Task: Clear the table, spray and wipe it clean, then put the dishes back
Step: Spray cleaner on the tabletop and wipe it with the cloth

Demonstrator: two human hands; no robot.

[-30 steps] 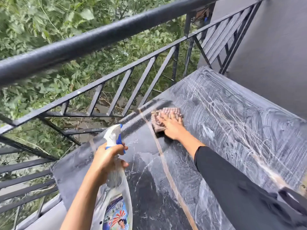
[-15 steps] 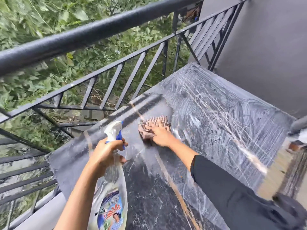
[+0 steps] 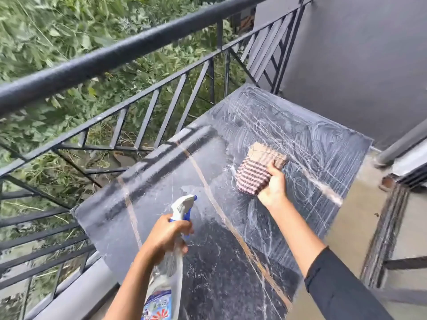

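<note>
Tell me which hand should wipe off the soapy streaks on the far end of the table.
Right hand: it already presses the cloth on the table beside those streaks. Left hand holds the spray bottle.

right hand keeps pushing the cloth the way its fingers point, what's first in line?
Nothing on the surface: the right hand with the cloth faces streaky tabletop up to its far edge, then probably the railing. Depth is unclear.

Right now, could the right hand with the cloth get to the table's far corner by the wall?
Probably yes: the right hand presses the cloth on the table, and nothing stands between it and that smeared corner.
</note>
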